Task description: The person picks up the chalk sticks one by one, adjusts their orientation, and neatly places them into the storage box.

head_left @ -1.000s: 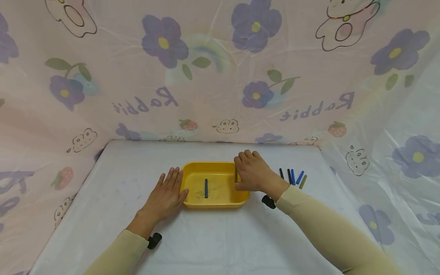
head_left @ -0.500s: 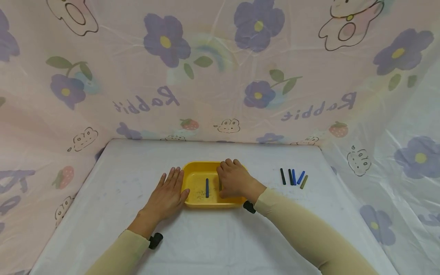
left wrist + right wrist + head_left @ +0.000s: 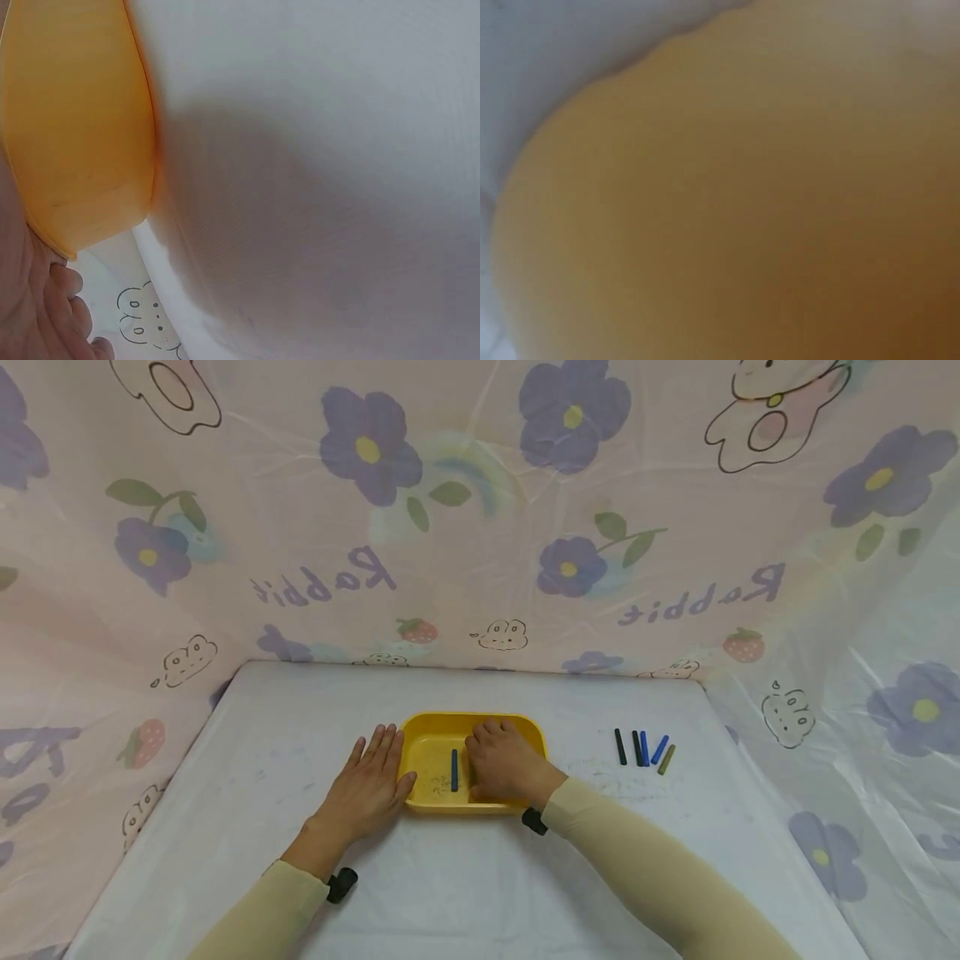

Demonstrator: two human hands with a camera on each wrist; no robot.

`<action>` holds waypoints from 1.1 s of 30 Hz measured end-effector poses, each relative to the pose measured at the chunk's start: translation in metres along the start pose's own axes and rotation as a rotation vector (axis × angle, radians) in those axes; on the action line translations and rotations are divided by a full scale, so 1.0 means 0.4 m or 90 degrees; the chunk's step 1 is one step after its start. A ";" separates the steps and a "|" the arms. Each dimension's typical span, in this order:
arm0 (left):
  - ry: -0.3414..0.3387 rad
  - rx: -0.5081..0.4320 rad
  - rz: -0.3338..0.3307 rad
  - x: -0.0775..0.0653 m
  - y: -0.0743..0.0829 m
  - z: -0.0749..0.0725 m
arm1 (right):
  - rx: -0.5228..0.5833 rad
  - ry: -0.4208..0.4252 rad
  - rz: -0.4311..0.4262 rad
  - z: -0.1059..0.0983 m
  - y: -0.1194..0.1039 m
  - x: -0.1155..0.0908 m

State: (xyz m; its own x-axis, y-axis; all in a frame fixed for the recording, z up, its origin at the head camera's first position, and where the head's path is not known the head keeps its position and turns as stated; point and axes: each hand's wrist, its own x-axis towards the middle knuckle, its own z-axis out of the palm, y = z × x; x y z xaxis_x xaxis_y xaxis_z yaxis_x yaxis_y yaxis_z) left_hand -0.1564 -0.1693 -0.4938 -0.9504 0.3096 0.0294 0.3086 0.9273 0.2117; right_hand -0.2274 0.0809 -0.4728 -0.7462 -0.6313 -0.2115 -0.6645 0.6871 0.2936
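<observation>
A yellow tray [image 3: 472, 809] stands on the white-covered table, and a dark blue crayon [image 3: 453, 770] lies lengthwise in it. My left hand [image 3: 365, 793] rests against the tray's left side with straight fingers, thumb over the rim. In the left wrist view, the tray's outer wall [image 3: 82, 135] is beside that hand. My right hand [image 3: 506, 764] is down inside the tray, fingers curled around an olive crayon [image 3: 472, 770]. Only a thin sliver of this crayon shows. The right wrist view is blurred and filled by the tray's yellow surface [image 3: 705, 187].
To the right of the tray lie two black crayons [image 3: 620, 747], two blue crayons [image 3: 660, 749] and another olive crayon [image 3: 667, 759]. Dark smudges mark the tray floor and the cloth [image 3: 622, 843]. A printed curtain [image 3: 465, 568] encloses the table's back and sides.
My right hand has moved left and down into the tray with the olive crayon, from above its right side. The left hand stays at the tray's left side.
</observation>
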 end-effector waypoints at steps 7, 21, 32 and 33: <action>0.000 -0.004 -0.002 0.003 0.000 -0.001 | 0.020 0.007 0.006 0.010 -0.002 0.009; -0.002 0.004 0.003 0.001 -0.002 0.008 | 0.046 0.002 0.002 0.012 -0.026 0.021; 0.006 0.013 0.010 0.000 -0.005 0.009 | 0.051 -0.008 0.003 0.017 -0.032 0.031; 0.007 0.012 0.011 0.000 -0.005 0.008 | 0.049 -0.010 0.003 0.017 -0.031 0.032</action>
State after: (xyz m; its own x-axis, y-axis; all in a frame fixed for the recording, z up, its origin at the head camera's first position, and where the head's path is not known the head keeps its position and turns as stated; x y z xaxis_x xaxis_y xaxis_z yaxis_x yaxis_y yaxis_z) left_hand -0.1570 -0.1706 -0.4975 -0.9453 0.3233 0.0444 0.3257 0.9258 0.1921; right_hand -0.2290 0.0666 -0.4856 -0.7490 -0.6230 -0.2254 -0.6621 0.7157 0.2221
